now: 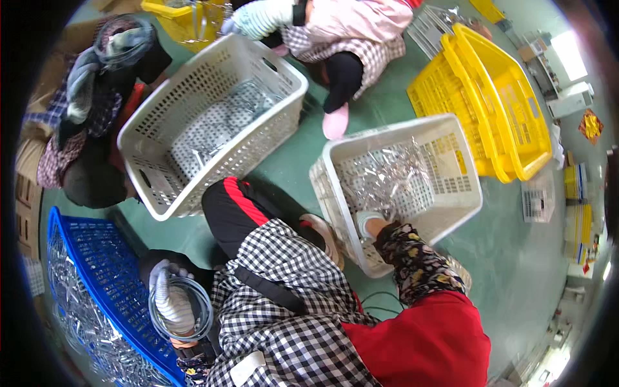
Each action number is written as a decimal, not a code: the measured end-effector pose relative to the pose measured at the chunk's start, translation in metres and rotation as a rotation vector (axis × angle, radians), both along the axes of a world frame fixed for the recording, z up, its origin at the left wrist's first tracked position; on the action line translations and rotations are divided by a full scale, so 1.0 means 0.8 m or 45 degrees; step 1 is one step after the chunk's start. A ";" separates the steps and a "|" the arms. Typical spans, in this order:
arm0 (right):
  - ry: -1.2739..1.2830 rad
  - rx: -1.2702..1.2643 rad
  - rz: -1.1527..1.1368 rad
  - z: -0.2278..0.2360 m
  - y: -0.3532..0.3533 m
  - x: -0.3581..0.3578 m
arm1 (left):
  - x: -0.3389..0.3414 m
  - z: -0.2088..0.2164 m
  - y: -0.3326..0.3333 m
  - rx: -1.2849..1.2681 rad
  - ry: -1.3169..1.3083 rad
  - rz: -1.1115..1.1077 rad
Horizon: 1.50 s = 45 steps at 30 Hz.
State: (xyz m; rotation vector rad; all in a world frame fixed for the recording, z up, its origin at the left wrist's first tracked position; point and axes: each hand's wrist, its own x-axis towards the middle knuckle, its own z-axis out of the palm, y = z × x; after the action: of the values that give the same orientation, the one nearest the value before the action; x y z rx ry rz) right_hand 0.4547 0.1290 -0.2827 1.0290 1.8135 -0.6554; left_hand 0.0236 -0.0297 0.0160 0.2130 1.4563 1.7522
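My left hand [174,306], in a striped pale glove with grey fingertips, is by my left knee. A bundle of thin grey wire rings [205,306] loops around it, and the fingers curl over the rings' far side. My right hand [369,223], in a light glove, reaches over the near wall of a white perforated basket [474,203]. Inside, a heap of small shiny metal pieces [393,174] lies just beyond that hand. Its fingers are small and blend into the pieces, so their grip does not show.
At left, a blue basket [103,258] holds many metal pieces. Another white basket [138,129] with wire parts stands ahead. Yellow baskets [496,97] are stacked at right. One co-worker [97,161] sits at far left with wire rings; another [354,39] sits opposite.
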 end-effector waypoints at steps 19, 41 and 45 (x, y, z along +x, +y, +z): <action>0.159 0.238 -0.578 0.031 -0.031 -0.041 | -0.018 0.038 -0.016 -0.006 -0.111 0.005; 0.371 0.345 -0.873 0.073 0.027 -0.048 | -0.031 0.042 -0.016 -0.003 0.216 -0.210; 0.396 0.330 -0.963 0.065 0.034 -0.054 | -0.031 0.020 -0.008 -0.023 0.121 -0.148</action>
State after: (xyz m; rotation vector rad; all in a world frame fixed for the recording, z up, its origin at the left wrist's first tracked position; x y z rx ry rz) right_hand 0.4116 0.1560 -0.2306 1.9113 1.7729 -1.0904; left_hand -0.0014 -0.0360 0.0316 0.3686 1.4960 1.6538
